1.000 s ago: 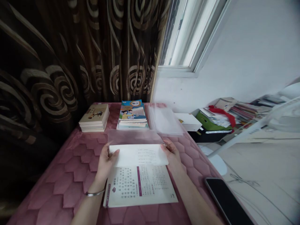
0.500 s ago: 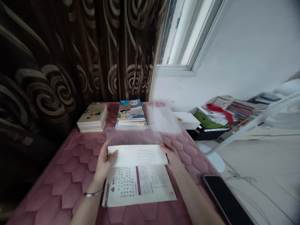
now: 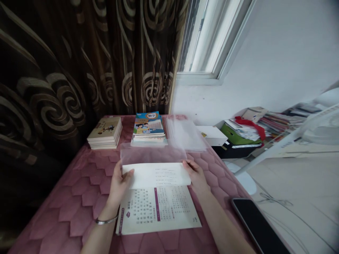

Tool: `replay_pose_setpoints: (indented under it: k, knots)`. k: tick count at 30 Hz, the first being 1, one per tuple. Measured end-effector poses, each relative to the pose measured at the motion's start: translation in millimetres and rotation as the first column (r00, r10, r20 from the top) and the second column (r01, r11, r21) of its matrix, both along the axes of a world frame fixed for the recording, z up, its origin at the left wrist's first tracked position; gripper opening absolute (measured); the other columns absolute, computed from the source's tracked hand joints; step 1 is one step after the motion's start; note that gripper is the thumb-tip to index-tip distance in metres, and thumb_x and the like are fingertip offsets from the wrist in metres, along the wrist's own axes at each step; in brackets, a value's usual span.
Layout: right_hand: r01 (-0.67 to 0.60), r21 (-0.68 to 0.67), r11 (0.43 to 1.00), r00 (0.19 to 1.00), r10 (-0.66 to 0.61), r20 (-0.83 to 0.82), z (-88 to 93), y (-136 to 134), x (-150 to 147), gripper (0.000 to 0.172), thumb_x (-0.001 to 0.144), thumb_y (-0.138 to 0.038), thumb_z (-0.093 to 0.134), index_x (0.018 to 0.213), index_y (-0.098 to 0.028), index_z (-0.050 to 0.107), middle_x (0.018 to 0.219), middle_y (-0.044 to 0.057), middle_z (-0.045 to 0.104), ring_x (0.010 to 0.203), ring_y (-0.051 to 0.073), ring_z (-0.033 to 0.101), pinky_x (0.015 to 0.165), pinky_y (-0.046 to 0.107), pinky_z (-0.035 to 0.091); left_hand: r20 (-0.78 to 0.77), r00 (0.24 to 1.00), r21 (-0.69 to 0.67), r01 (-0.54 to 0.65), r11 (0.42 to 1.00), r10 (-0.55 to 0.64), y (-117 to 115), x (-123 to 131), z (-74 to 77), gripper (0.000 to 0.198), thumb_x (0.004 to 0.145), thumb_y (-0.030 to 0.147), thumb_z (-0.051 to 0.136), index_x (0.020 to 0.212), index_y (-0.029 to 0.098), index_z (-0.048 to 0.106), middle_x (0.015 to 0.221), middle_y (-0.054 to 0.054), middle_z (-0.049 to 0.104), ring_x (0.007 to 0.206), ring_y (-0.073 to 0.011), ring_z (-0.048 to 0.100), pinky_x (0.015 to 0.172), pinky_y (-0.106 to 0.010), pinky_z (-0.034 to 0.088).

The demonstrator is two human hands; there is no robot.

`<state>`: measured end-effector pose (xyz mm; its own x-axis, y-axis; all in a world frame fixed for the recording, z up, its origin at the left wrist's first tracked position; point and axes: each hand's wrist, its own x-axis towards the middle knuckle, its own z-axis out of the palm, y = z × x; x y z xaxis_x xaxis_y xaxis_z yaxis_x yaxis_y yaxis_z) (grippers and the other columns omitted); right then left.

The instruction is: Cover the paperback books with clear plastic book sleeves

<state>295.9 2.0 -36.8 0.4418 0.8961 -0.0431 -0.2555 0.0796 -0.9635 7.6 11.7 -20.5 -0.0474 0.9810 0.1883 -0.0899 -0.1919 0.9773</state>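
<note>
while both hands pinch the sides of a white page, a printed booklet lies flat under it on a pink quilted table, close to the near edge. the left hand has its thumb pressed on top of the page's left edge, with the other fingers curled behind the paper, where how tightly they close cannot be told. the right hand holds the page's right corner, its fingers closed on the paper. a thin bracelet circles the left wrist. a clear plastic sleeve lies just past the page, its lower edge meeting the page's top edge; whether the paper is inside it cannot be told. farther along the table, by the curtain, sit a stack of books and a second stack topped by a colourful maths textbook, with a pile of clear sleeves just to their right. a black phone lies just beside the table's right edge, near the right forearm. off to the right are a white box, a green folder, a red scarf, heaped books and a white fan, below a window.
</note>
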Motion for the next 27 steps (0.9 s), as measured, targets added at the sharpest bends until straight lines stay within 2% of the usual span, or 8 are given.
replay_pose_setpoints:
  k: [3, 6, 11, 16, 22, 27]
  knots:
    - [-0.048, 0.006, 0.999, 0.999, 0.048, 0.005, 2.4, -3, 2, 0.036, 0.058, -0.046, 0.081, 0.081, -0.020, 0.071, 0.078, 0.001, 0.070, 0.069, 0.018, 0.060, 0.059, 0.027, 0.044, 0.002, 1.000, 0.008, -0.023, 1.000, 0.023, 0, 0, 0.3, 0.066, 0.078, 0.035, 0.068, 0.137, 0.024, 0.038, 0.123, -0.009, 0.060, 0.098, -0.0189, 0.063, 0.079, -0.027, 0.052]
    - [-0.090, -0.010, 0.996, 0.995, 0.090, 0.034, 5.7, -7, 4, 0.030, 0.060, -0.045, 0.079, 0.076, -0.020, 0.071, 0.073, 0.000, 0.068, 0.068, 0.018, 0.059, 0.058, 0.026, 0.043, -0.016, 0.999, 0.007, -0.036, 0.999, 0.036, 0, 0, 1.1, 0.065, 0.078, 0.036, 0.068, 0.135, 0.024, 0.039, 0.121, -0.008, 0.060, 0.098, -0.0194, 0.063, 0.080, -0.028, 0.052]
    - [-0.028, -0.036, 0.999, 0.996, 0.031, 0.080, 12.6, -9, 2, 0.029, 0.056, -0.043, 0.079, 0.067, -0.018, 0.069, 0.064, -0.001, 0.063, 0.060, 0.015, 0.053, 0.053, 0.024, 0.038, -0.062, 0.996, 0.015, -0.067, 0.998, 0.068, 0, 0, -0.6, 0.060, 0.077, 0.037, 0.069, 0.129, 0.019, 0.044, 0.119, -0.010, 0.060, 0.103, -0.0212, 0.061, 0.085, -0.031, 0.050]
    - [0.028, -0.030, 0.999, 0.998, -0.026, 0.062, 18.8, -10, -4, 0.030, 0.053, -0.040, 0.079, 0.073, -0.020, 0.069, 0.066, -0.001, 0.064, 0.058, 0.015, 0.051, 0.051, 0.024, 0.038, -0.082, 0.991, 0.020, -0.108, 0.994, 0.109, -1, 2, 0.5, 0.061, 0.074, 0.037, 0.070, 0.127, 0.021, 0.045, 0.122, -0.009, 0.059, 0.107, -0.0215, 0.060, 0.087, -0.029, 0.050]
    - [0.006, -0.069, 0.998, 0.999, -0.003, 0.044, 14.5, -9, -5, 0.034, 0.056, -0.040, 0.077, 0.083, -0.021, 0.071, 0.066, -0.001, 0.064, 0.057, 0.015, 0.053, 0.051, 0.025, 0.038, -0.046, 0.997, -0.004, -0.064, 0.998, 0.063, -1, 1, -0.6, 0.064, 0.074, 0.036, 0.071, 0.129, 0.021, 0.041, 0.125, -0.011, 0.057, 0.107, -0.0225, 0.060, 0.085, -0.029, 0.050]
    - [-0.018, -0.024, 1.000, 0.999, 0.019, 0.051, 9.6, -8, -5, 0.034, 0.058, -0.045, 0.078, 0.080, -0.021, 0.069, 0.067, -0.001, 0.065, 0.059, 0.016, 0.054, 0.052, 0.025, 0.040, -0.071, 0.996, 0.026, -0.057, 0.998, 0.058, -1, -1, -2.2, 0.060, 0.077, 0.036, 0.068, 0.129, 0.023, 0.041, 0.124, -0.008, 0.057, 0.107, -0.0202, 0.059, 0.086, -0.027, 0.049]
